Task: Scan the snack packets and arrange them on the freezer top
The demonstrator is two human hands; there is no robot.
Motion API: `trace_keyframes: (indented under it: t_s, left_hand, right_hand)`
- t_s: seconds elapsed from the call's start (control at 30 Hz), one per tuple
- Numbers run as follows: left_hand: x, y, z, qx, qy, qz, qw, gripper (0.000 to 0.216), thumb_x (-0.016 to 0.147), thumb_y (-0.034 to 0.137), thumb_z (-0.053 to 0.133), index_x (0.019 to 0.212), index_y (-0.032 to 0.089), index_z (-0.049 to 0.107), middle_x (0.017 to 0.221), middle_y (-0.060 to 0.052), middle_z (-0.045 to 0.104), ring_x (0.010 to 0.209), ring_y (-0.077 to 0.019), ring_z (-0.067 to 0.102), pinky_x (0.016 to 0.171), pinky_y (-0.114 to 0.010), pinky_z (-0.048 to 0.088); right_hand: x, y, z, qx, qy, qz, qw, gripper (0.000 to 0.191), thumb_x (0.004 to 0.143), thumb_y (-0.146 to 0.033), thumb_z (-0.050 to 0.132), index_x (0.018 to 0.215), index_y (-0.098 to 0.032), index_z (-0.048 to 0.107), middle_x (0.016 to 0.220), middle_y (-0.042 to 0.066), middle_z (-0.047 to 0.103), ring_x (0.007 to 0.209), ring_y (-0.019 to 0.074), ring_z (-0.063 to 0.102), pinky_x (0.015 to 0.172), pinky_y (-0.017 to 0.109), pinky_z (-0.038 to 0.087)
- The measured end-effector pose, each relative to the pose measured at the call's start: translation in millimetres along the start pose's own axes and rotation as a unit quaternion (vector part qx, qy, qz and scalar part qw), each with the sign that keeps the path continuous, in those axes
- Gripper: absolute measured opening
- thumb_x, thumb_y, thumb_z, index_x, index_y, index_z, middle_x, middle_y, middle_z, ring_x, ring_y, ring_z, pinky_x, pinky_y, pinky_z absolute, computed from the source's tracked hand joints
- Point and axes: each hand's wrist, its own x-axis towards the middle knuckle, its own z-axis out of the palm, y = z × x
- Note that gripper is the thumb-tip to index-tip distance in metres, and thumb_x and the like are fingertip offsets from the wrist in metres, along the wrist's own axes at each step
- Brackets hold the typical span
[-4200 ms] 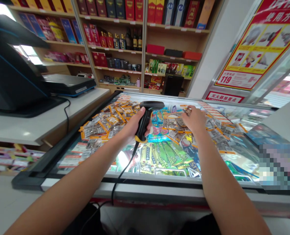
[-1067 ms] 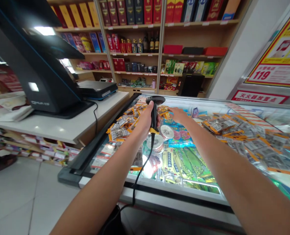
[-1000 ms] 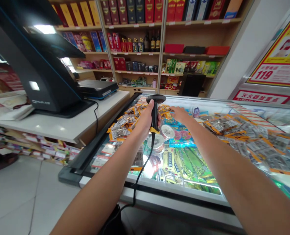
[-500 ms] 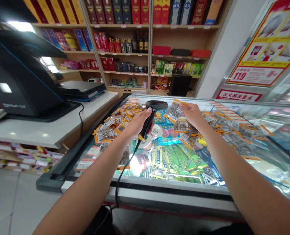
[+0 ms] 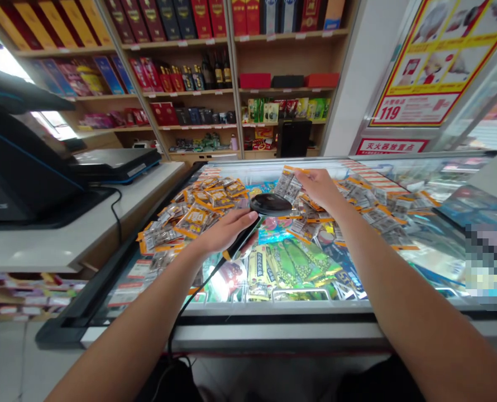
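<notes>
My left hand is wrapped round the handle of a black barcode scanner, its cable trailing down toward me. Between the fingertips of my right hand is a small snack packet with orange edges and a printed label side, held tilted just beyond the scanner's head. Similar packets lie in a loose pile on the left and another pile on the right, all on the glass top of a chest freezer. Through the glass show green ice-cream wrappers.
On the left a white counter carries a weighing scale and a dark terminal. Shelves of boxes and bottles stand behind the freezer. A red and yellow poster hangs at the right.
The scanner has tipped and come lower and nearer, its head now in front of the packet. My right hand still pinches the same packet. The view has shifted slightly to the right.
</notes>
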Motion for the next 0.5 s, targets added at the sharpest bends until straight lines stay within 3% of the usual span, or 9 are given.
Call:
trace_keyframes:
  t_s: [0.33,0.5]
  left_hand:
    - [2.1,-4.0,-0.6,-0.022,-0.018,0.01,1.0,0.047,0.097,0.062,0.05,0.084,0.018,0.054,0.057,0.0,0.059,0.043,-0.0109,0.054,0.042,-0.023,0.041]
    - [0.7,0.7,-5.1,-0.018,0.024,0.009,1.0,0.05,0.094,0.066,0.053,0.078,0.018,0.052,0.06,-0.001,0.06,0.043,-0.0108,0.055,0.04,-0.022,0.04]
  right_hand:
    - [1.0,2.0,-1.3,-0.016,-0.003,0.009,1.0,0.046,0.098,-0.051,0.049,0.063,-0.022,0.042,0.055,-0.003,0.039,0.054,0.0113,0.035,0.053,0.029,0.023]
    - [0.0,-4.8,-7.8,-0.077,0.006,0.045,0.996,0.05,0.098,-0.047,0.051,0.059,-0.023,0.032,0.053,-0.004,0.029,0.052,0.0117,0.029,0.054,0.031,0.022]
